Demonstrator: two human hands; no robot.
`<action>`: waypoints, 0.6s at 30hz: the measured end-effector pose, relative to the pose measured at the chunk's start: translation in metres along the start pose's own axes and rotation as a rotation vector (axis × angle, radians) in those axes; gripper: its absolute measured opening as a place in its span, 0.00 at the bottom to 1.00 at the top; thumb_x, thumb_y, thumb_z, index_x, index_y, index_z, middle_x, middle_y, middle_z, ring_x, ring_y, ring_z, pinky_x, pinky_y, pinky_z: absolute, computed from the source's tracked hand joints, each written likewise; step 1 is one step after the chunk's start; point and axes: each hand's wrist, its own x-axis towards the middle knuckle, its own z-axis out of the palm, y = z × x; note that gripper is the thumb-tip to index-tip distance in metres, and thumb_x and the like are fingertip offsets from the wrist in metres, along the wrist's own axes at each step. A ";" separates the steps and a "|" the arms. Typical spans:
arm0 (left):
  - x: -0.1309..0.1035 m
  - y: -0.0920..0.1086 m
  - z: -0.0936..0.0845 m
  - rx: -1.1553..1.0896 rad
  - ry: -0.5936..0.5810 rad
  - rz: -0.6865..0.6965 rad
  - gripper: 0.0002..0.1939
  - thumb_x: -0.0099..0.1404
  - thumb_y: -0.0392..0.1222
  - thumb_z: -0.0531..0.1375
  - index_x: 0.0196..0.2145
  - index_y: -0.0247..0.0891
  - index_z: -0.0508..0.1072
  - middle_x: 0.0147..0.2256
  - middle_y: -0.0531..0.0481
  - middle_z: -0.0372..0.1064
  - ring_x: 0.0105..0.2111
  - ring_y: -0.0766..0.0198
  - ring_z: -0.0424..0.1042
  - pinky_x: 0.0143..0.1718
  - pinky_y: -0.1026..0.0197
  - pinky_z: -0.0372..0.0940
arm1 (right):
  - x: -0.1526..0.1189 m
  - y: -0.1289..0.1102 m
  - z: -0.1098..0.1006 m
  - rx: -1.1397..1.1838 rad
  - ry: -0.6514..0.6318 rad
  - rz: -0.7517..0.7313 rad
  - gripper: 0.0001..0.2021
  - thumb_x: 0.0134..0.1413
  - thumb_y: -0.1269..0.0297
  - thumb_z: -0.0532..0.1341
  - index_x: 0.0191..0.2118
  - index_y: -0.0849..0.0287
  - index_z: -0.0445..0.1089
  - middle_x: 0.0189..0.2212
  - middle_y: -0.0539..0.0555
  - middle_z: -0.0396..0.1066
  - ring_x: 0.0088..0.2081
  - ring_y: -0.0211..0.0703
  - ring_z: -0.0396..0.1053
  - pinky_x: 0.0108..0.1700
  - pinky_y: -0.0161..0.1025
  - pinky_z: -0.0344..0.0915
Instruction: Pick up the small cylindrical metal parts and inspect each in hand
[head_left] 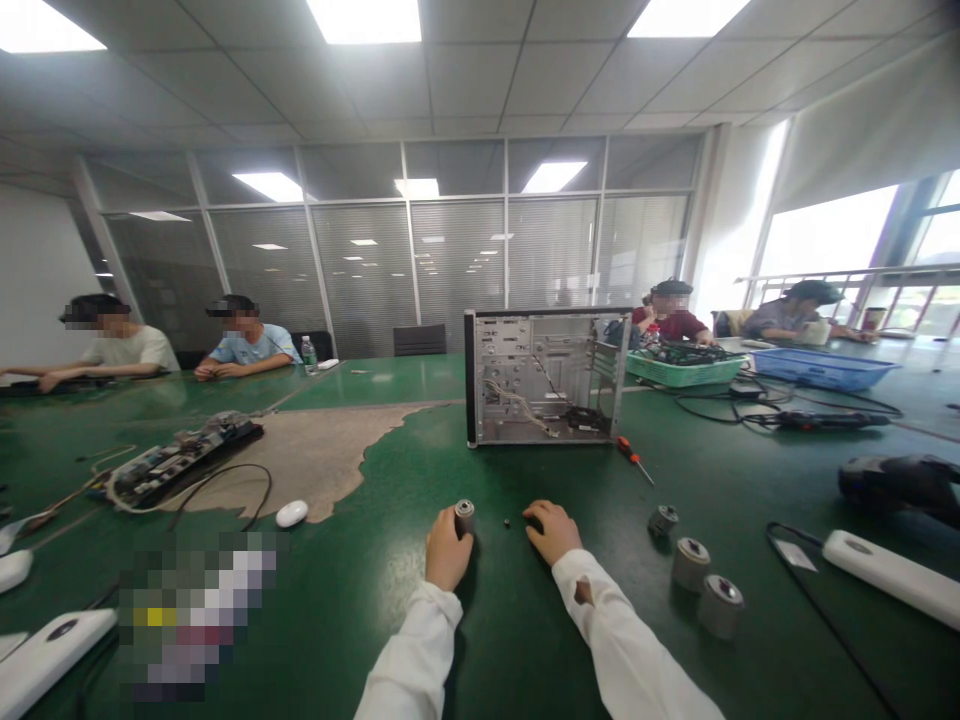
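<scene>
Our left hand (448, 552) grips a metal cylinder (466, 516) upright at the green table (514, 640); our right hand (555, 526) is loosely curled, though we cannot tell whether it holds anything; between them lies a tiny dark piece (506, 523); beyond stands an open computer case (546, 380).

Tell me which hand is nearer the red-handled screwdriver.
Right. The right hand rests left of the screwdriver; the left hand is farther left, holding a metal cylinder.

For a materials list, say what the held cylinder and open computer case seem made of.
Held cylinder: probably satin metal, by its soft grey sheen. Computer case: apparently bare sheet metal, silvery with holes; dark left edge possibly plastic.
</scene>
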 end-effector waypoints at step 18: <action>-0.002 0.008 -0.005 0.064 -0.131 0.129 0.18 0.48 0.30 0.51 0.39 0.38 0.66 0.39 0.49 0.64 0.40 0.63 0.63 0.41 0.65 0.55 | -0.014 -0.041 0.002 0.323 0.107 -0.293 0.26 0.45 0.65 0.54 0.53 0.58 0.51 0.46 0.57 0.59 0.46 0.44 0.59 0.48 0.43 0.55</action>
